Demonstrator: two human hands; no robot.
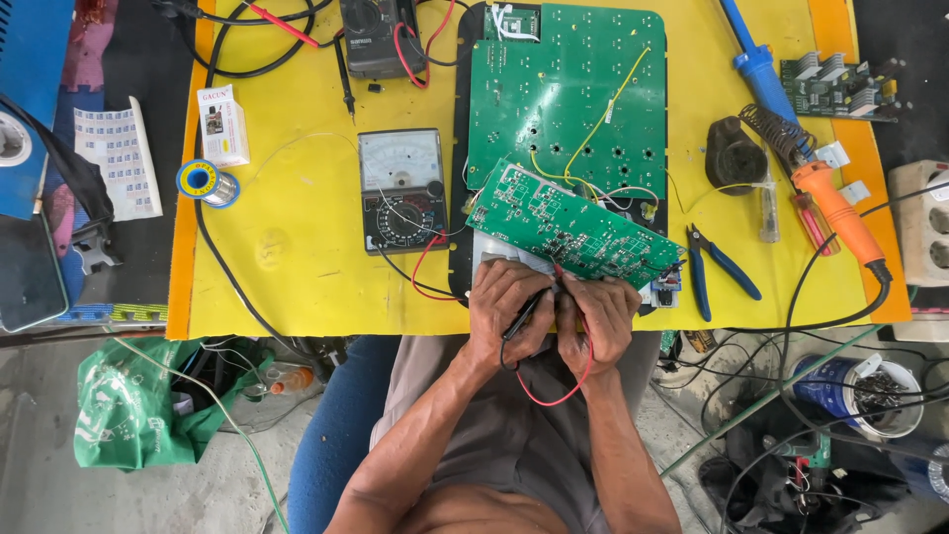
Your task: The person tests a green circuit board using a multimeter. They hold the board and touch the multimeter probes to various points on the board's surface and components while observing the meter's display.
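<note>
Hands meet at the near edge of the yellow tabletop (297, 247), side by side and touching. The left hand (506, 314) has its grip closed around a black test probe (524, 314), and the right hand (598, 321) is closed around a red probe (561, 279) whose red lead (568, 388) loops down toward the lap. Both probe tips point up at the near edge of a small green circuit board (568, 229), which lies tilted across the lower end of a larger green circuit board (565, 94). An analog meter (401, 190) sits just left of the boards. Blue-handled cutters (722, 265) lie to the right, with an orange soldering iron (835, 213) farther right. A solder spool (206, 183) rests near the tabletop's left edge.
</note>
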